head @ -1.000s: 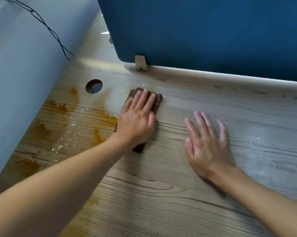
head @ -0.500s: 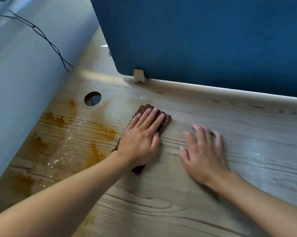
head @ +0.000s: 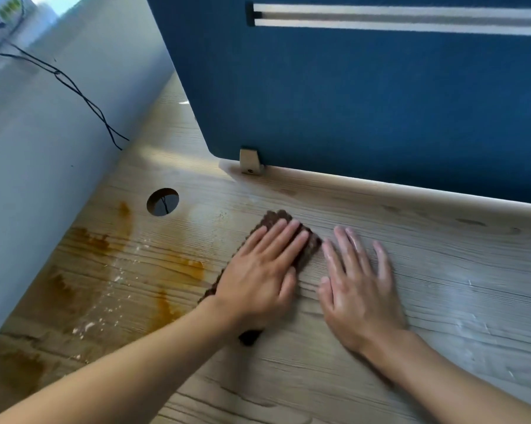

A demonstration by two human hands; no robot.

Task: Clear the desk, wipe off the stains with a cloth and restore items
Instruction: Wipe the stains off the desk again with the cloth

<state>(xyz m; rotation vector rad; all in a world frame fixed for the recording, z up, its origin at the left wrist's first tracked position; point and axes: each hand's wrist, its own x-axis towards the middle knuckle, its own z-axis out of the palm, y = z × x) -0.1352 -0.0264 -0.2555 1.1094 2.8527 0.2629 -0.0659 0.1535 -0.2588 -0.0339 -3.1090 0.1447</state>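
A brown textured cloth point(head: 271, 221) lies flat on the wooden desk point(head: 441, 270), mostly covered by my left hand point(head: 262, 275), which presses on it with fingers straight and together. My right hand point(head: 357, 284) rests flat on the bare wood just right of the cloth, fingers spread, holding nothing. Orange-brown stains point(head: 178, 270) and white crumbs point(head: 88, 325) cover the desk's left part, left of the cloth.
A blue partition panel point(head: 365, 96) stands along the desk's back, held by a small bracket point(head: 249, 162). A round cable hole point(head: 162, 201) sits at the back left. A pale wall point(head: 43, 154) with black cables point(head: 83, 96) bounds the left side.
My left hand has slid the cloth to the right, away from the stains, until it sits close beside my right hand. The view has tilted up.
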